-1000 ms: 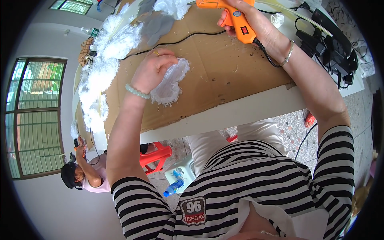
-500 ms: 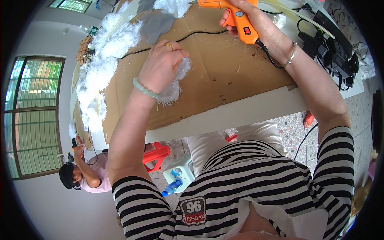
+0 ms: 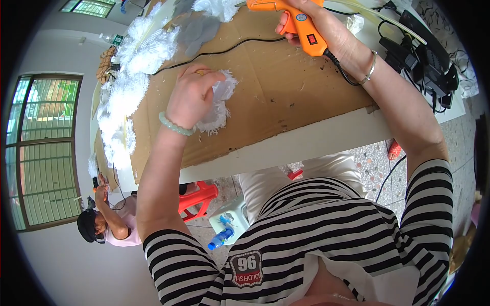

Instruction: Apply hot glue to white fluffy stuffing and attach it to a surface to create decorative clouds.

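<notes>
My right hand [image 3: 334, 35] grips an orange hot glue gun [image 3: 310, 33] by its handle at the top of the view, with fingers near the orange trigger. The nozzle points left, toward a white fluffy bundle. Over the cardboard, my left hand [image 3: 191, 97] is closed, its fingers bent at the edge of a white piece with a frayed, fringed rim [image 3: 218, 115]. The fingertips are partly hidden, and the piece lies on the cardboard to the right of the hand.
A cardboard sheet [image 3: 265, 102] covers the white table. White fringed material [image 3: 120, 102] is heaped along the left; grey sheets [image 3: 196, 35] lie farther back. Black power adapters [image 3: 421, 66] and cables crowd the right. A co-worker [image 3: 115, 224] sits at left, near a red stool [image 3: 201, 199].
My left hand has shifted left and slightly nearer me, uncovering more of the fringed piece, which has slid a little left. The glue gun has moved slightly left.
</notes>
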{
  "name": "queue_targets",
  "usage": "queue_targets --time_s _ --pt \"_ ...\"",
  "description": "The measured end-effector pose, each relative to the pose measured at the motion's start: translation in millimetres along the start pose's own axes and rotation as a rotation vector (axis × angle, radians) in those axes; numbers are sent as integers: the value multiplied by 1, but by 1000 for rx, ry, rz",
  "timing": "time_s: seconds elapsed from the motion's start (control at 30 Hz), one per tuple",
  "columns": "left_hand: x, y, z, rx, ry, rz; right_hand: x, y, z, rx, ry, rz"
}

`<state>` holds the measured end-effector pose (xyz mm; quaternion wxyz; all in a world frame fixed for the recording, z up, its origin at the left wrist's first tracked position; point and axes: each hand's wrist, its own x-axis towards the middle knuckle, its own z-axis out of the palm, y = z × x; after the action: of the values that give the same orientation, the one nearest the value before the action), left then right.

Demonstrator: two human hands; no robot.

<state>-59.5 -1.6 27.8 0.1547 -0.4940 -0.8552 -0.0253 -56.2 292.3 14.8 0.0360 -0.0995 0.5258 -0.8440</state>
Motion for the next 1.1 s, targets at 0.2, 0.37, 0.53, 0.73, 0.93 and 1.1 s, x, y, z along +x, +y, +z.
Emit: queue_targets --time_s 0.2,0.37,0.53,0.73,0.93,1.1 --pt "-6 12 1 -551 69 -522 -1 3 0 -22 -13 -17" --pt "10 36 -4 166 28 -194 -3 0 5 -45 35 -20" --pt "14 41 -2 196 85 -205 0 6 3 25 -18 25" --pt "10 35 10 69 133 -218 2 6 0 -15 2 170" --pt "3 32 19 -75 172 -338 -4 5 4 -27 17 137" --pt "-7 25 25 -294 215 -522 5 16 0 -13 -194 -148"
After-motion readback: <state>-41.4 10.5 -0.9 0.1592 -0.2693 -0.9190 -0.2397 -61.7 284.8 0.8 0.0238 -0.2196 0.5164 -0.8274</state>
